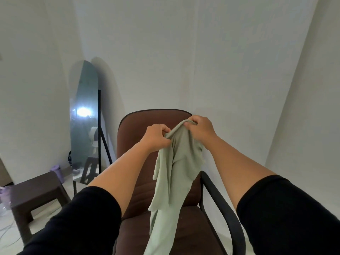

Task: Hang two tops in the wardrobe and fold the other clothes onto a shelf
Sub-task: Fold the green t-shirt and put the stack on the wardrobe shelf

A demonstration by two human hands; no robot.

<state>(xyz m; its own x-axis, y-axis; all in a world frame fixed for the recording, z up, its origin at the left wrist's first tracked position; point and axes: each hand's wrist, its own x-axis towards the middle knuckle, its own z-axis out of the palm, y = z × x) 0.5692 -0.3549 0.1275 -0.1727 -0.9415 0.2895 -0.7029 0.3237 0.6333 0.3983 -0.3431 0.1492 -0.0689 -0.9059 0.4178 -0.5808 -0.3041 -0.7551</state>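
Observation:
A pale green garment (173, 173) hangs in front of me over a brown office chair (139, 190). My left hand (156, 138) grips its top edge on the left. My right hand (199, 130) grips the same rolled edge a little higher on the right. The cloth falls bunched and twisted down to the bottom of the frame, above the chair's seat. No wardrobe, hanger or shelf is in view.
A tall arched mirror (84, 115) on a black stand leans in the left corner. A dark brown plastic stool (35, 196) stands at lower left, with small purple items on the floor beside it. White walls close the space behind the chair, whose black armrest (226, 214) curves at right.

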